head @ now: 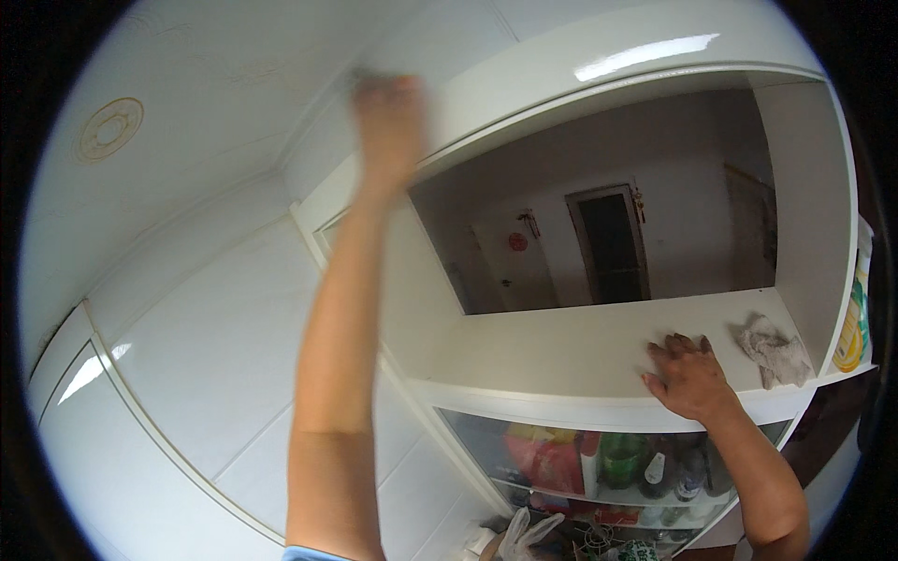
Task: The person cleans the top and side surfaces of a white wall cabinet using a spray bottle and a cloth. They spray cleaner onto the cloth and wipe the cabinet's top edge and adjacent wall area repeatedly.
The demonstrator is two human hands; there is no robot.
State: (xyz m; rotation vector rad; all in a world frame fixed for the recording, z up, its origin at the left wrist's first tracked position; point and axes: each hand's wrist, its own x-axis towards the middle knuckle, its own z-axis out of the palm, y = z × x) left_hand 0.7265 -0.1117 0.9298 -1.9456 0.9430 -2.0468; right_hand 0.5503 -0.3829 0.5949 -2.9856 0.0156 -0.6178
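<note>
My left arm is stretched far up, and my left hand [389, 105] is motion-blurred in front of the upper white panel [484, 88] of a cabinet. A dark smudge shows at its fingertips; whether the hand grips something is unclear. My right hand [691, 379] lies palm down, fingers spread, on the white shelf [554, 350] of the cabinet's open niche. To the right of that hand, a crumpled greyish cloth [775, 350] rests near the niche's side wall [803, 196].
Behind the niche, a dark pane [673, 147] shows a room with a doorway. Below, a glass-fronted compartment [484, 431] holds bottles and packages. A clear plastic bag [530, 533] and clutter stand lower down. White wall panels [203, 336] and a ceiling fitting [110, 131] are left.
</note>
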